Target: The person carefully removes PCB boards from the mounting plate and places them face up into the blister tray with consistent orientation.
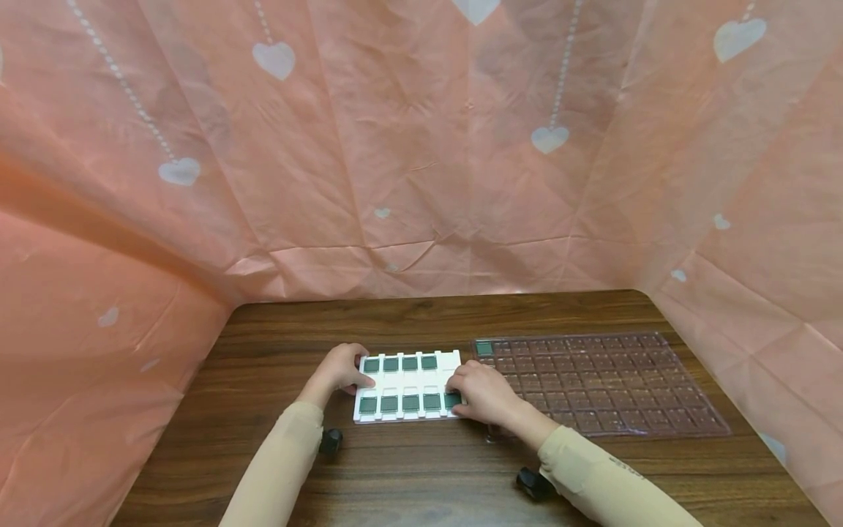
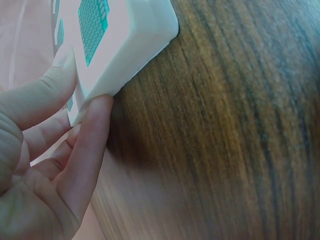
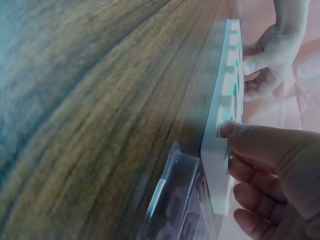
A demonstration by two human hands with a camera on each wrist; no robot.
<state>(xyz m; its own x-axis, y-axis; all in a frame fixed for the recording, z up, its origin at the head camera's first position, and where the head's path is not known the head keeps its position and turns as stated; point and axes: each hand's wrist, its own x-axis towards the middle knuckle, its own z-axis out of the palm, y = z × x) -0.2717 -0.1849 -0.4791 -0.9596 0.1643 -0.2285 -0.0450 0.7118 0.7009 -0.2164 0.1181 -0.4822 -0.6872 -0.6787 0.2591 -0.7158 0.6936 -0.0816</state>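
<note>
A white slotted tray lies on the table with two rows of small green square circuit boards. At its left end my left hand grips the edge, thumb on the top face and fingertips at the side, as the left wrist view shows of the tray. My right hand is over the tray's right end. Between its thumb and fingers, it pinches a green circuit board at the rightmost front slot, partly hidden by the fingers. In the back row, the rightmost slot shows bare white.
Close to the white tray's right end lies a clear plastic blister tray with many square cells. One green board sits in its far left corner cell. Black wrist devices hang at both sleeves. Pink curtains surround the wooden table.
</note>
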